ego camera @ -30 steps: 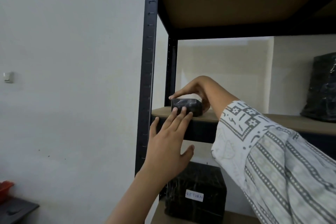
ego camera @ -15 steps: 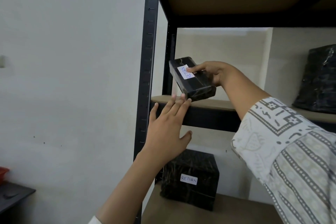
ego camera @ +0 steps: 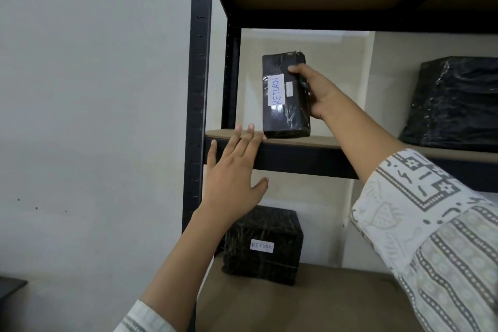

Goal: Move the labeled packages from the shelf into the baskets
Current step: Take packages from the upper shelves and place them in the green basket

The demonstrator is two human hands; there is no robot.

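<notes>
My right hand (ego camera: 319, 91) grips a small black wrapped package (ego camera: 285, 96) with a white label reading RETURN. The package stands on end, its lower edge at the front of the middle shelf (ego camera: 310, 143). My left hand (ego camera: 234, 178) is spread flat, its fingertips touching the shelf's black front rail just left of the package. A second black package labeled RETURN (ego camera: 262, 245) sits on the lower shelf below. No basket is in view.
A large black wrapped bundle (ego camera: 455, 100) sits on the middle shelf at the right. The black upright post (ego camera: 198, 89) of the rack stands at the left, against a plain white wall. A dark surface corner (ego camera: 10, 287) shows at the lower left.
My right hand lifted the small package off the shelf and turned it upright, so its RETURN label now faces me. My left hand stayed at the shelf rail.
</notes>
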